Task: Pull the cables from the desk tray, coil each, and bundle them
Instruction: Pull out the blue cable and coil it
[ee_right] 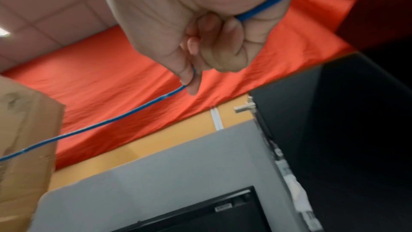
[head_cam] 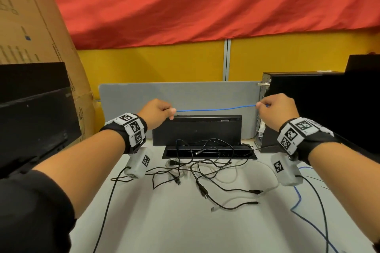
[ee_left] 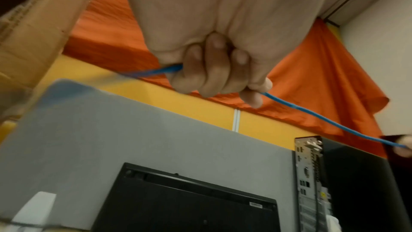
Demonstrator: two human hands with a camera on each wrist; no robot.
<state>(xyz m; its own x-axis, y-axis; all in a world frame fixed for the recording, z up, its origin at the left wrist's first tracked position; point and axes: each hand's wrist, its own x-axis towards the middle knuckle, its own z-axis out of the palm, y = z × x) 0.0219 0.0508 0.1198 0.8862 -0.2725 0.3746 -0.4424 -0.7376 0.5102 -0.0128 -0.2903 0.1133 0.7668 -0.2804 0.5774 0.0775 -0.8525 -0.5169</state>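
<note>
A thin blue cable [head_cam: 216,109] is stretched level between both hands, raised above the desk. My left hand [head_cam: 162,112] grips it in a fist; the left wrist view has the blue cable [ee_left: 323,118] leaving between thumb and forefinger of that left hand [ee_left: 214,75]. My right hand [head_cam: 273,109] pinches it, and in the right wrist view the blue cable [ee_right: 111,121] runs from the right hand [ee_right: 200,55] and out past the palm. More of it trails down the desk at lower right. The open desk tray [head_cam: 207,153] sits below, black and white cables [head_cam: 205,174] spilling from it.
A black lid [head_cam: 196,129] stands upright behind the tray against a grey divider [head_cam: 144,96]. A black computer case [head_cam: 304,109] stands at right, black monitors [head_cam: 35,121] and a cardboard box [head_cam: 30,16] at left. Red cloth hangs over the yellow partition.
</note>
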